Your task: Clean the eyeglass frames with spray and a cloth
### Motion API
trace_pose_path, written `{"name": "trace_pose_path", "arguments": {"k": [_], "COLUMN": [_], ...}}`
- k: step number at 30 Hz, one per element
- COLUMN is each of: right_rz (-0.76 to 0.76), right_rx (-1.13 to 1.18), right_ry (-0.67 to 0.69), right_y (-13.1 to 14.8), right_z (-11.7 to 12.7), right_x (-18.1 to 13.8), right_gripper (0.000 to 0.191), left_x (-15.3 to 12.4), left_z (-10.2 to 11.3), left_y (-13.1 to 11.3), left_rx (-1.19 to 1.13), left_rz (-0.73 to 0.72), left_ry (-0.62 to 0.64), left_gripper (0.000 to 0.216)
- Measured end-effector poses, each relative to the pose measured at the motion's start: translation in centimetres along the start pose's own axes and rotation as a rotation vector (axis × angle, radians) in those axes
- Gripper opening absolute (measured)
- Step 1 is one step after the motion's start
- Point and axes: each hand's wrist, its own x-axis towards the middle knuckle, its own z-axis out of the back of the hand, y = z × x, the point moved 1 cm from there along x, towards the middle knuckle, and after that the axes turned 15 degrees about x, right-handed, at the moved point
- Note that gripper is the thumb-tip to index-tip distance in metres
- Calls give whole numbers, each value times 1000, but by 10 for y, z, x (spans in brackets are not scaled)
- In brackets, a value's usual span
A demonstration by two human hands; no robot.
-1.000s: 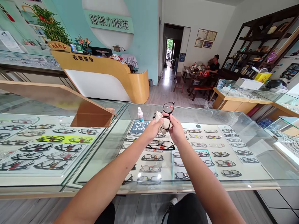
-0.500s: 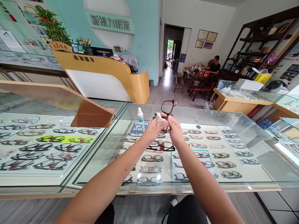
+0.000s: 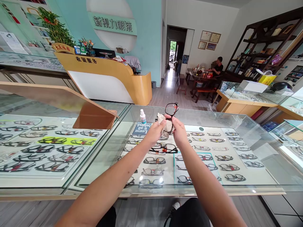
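Above the glass counter, my right hand [image 3: 179, 130] grips a pair of dark-framed eyeglasses [image 3: 171, 108], one lens standing upright over the fingers. A crumpled beige cloth [image 3: 167, 125] is pinched in my left hand [image 3: 153, 133] and lies against the lower part of the frame. The other lens is mostly covered by cloth and fingers. Just below my hands, a black pair of glasses [image 3: 164, 148] rests on the counter. To the left of my left hand stands a small white spray bottle [image 3: 143, 117] with a blue label.
Several rows of glasses sit inside the glass display counter [image 3: 94, 186]. A slanted wooden board [image 3: 93, 118] rises on the left. Beyond are a yellow reception desk [image 3: 142, 86] and a person [image 3: 217, 67] seated at a wooden table.
The cloth has spread out between my hands and now covers more of the lower frame. The upright lens has shifted slightly right and turned a little.
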Motion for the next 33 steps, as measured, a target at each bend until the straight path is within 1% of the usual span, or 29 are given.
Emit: {"name": "trace_pose_path", "arguments": {"k": [6, 9, 12, 16, 20, 24, 28, 30, 31, 33], "right_rz": [18, 32, 13, 5, 20, 18, 26, 59, 79, 110], "right_rx": [122, 136, 109, 23, -52, -57, -35, 15, 50, 121], "right_ry": [-42, -90, -140, -121, -82, -9, 15, 28, 33, 19], "right_y": [-3, -6, -10, -15, -13, -8, -9, -10, -10, -8], "right_z": [4, 6, 8, 10, 8, 3, 2, 2, 2, 3], "right_x": [4, 6, 8, 7, 5, 0, 0, 2, 3, 6], "right_gripper": [53, 52, 56, 59, 58, 58, 59, 55, 52, 48], "left_x": [-3, -5, -6, -7, -7, -5, -3, -2, -2, 0], "left_z": [3, 3, 1, -3, -4, -2, 1, 4, 6, 14], "left_y": [-3, -8, -12, -13, -12, -7, -4, -4, -5, -6], "left_rx": [-15, 18, 66, 135, 187, 238, 292, 369, 421, 527], "left_rz": [47, 17, -23, -33, -73, -83, -124, -155, -166, -180], "left_ry": [112, 143, 132, 48, -7, -86, -132, -207, -269, -437], "left_gripper": [74, 76, 78, 76, 75, 76, 74, 73, 72, 70]}}
